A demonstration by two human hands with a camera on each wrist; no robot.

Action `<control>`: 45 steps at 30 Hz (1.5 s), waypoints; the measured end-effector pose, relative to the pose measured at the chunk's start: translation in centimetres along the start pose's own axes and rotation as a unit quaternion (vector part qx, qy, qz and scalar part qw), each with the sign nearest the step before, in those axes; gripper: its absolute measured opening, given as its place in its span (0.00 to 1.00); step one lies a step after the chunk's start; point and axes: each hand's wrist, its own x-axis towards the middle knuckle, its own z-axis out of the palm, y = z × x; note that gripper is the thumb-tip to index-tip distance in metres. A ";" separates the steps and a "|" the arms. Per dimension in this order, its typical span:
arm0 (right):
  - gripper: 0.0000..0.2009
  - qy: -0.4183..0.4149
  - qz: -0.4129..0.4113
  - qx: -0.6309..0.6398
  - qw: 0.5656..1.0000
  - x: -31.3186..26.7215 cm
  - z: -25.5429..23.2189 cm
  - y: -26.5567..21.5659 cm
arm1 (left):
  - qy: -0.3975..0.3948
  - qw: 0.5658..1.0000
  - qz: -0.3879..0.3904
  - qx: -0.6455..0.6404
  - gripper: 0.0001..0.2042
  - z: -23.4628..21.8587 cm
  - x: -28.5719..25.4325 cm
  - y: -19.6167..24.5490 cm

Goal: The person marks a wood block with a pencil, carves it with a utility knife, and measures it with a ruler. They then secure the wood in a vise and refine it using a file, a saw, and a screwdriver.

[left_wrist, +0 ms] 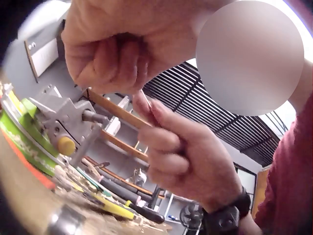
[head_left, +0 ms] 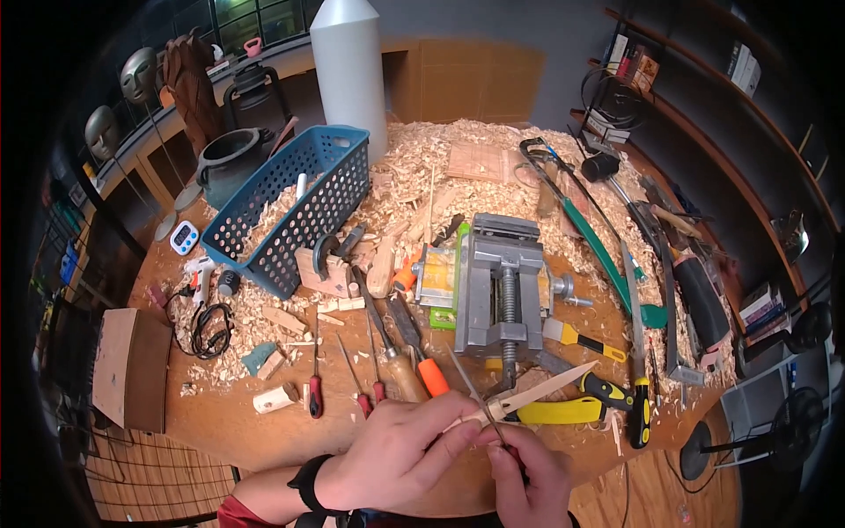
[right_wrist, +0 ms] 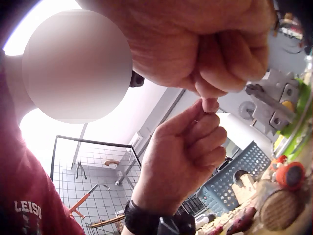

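Note:
In the head view my left hand (head_left: 400, 449) pinches a pale, carved wooden piece (head_left: 550, 385) between thumb and fingers. Its long tapered point slants up to the right. My right hand (head_left: 532, 480), at the table's near edge, grips the lower end of a thin needle file (head_left: 465, 370), which crosses the wood close to the left fingertips. From the left wrist, the curled right fingers (left_wrist: 164, 154) show round the slim metal shaft (left_wrist: 146, 100). The right wrist view has the left hand (right_wrist: 178, 152) with curled fingers, meeting the right hand (right_wrist: 210, 54); the wood is hidden there.
A grey vise (head_left: 502, 282) stands just beyond my hands. Red-handled tools (head_left: 315, 396), an orange-ended handle (head_left: 432, 377) and a yellow-handled tool (head_left: 559, 412) lie around them. Wood shavings (head_left: 422, 141) spread behind, beside a blue basket (head_left: 299, 220) and a green bow saw (head_left: 598, 246).

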 end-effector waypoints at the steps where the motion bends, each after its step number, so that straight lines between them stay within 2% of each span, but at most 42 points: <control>1: 0.10 -0.002 -0.016 -0.022 1.000 0.1 0.0 -0.1 | 0.000 1.000 -0.026 0.001 0.06 -0.2 0.0 0.2; 3: 0.09 -0.007 -0.037 -0.045 0.998 0.0 0.0 0.1 | 0.004 0.999 -0.051 0.005 0.06 -0.8 0.2 0.4; 5: 0.09 -0.019 -0.007 -0.051 0.999 -0.6 0.0 0.5 | 0.035 0.996 -0.062 -0.058 0.06 -0.9 0.2 0.4; 6: 0.09 -0.021 0.001 -0.051 0.998 -0.9 -0.1 0.8 | 0.010 0.999 -0.036 -0.025 0.06 -0.4 0.1 0.2; 8: 0.08 0.001 -0.009 -0.009 1.000 0.2 0.1 0.1 | 0.008 0.999 -0.032 -0.033 0.06 -0.1 0.0 0.1; 10: 0.08 0.003 -0.017 -0.028 0.999 -0.5 0.2 0.6 | 0.014 0.999 -0.020 -0.034 0.06 -0.4 0.3 0.0; 12: 0.08 -0.007 -0.025 -0.050 0.998 -0.4 -0.1 1.1 | 0.008 0.996 -0.038 -0.083 0.05 -0.6 0.3 -0.9; 14: 0.09 -0.025 0.022 -0.057 0.998 0.0 -0.5 0.0 | -0.016 0.985 -0.096 -0.141 0.06 -0.1 -0.1 -0.3; 15: 0.09 -0.022 0.026 -0.057 0.998 -0.4 -0.5 0.2 | -0.020 0.985 -0.097 -0.142 0.06 0.0 -0.1 -0.3; 18: 0.08 0.015 -0.031 -0.054 0.998 -1.5 -0.1 2.0 | -0.011 0.963 -0.121 -0.241 0.09 -0.6 0.0 -0.5; 19: 0.08 0.011 -0.030 -0.056 0.998 -1.2 -0.1 1.7 | -0.007 0.962 -0.123 -0.244 0.09 -0.5 -0.1 -0.6; 21: 0.08 0.017 -0.021 -0.071 0.997 -1.0 -0.3 1.0 | -0.068 0.972 -0.104 -0.201 0.10 0.1 -0.2 -0.7; 24: 0.08 -0.007 -0.012 -0.042 0.999 0.0 -0.2 0.8 | -0.045 0.958 -0.135 -0.248 0.10 -0.1 0.0 -0.4; 28: 0.08 0.004 -0.008 -0.064 0.998 -1.4 -0.3 2.0 | -0.040 0.942 -0.160 -0.291 0.10 -0.7 0.0 -0.8; 31: 0.08 0.018 0.005 -0.052 0.998 -1.0 0.0 1.2 | -0.066 0.957 -0.135 -0.249 0.09 -0.3 0.0 -0.5; 34: 0.08 0.011 -0.001 -0.042 0.999 -1.1 0.3 2.0 | -0.046 0.954 -0.138 -0.262 0.09 -0.8 0.0 -0.6; 36: 0.07 0.023 -0.037 -0.052 0.998 -1.9 0.0 3.1 | -0.027 0.945 -0.140 -0.295 0.10 -0.7 0.0 -0.4; 39: 0.07 0.023 -0.030 -0.041 0.998 -0.7 -0.5 1.2 | -0.001 0.932 -0.159 -0.325 0.13 -0.8 0.2 0.5; 40: 0.07 0.009 -0.011 -0.063 0.998 -0.6 -0.5 0.7 | -0.030 0.950 -0.164 -0.265 0.13 -1.0 0.2 0.6; 45: 0.07 0.003 -0.023 -0.035 0.999 -0.5 -0.2 1.4 | -0.079 0.940 -0.127 -0.306 0.13 -0.6 0.2 -0.4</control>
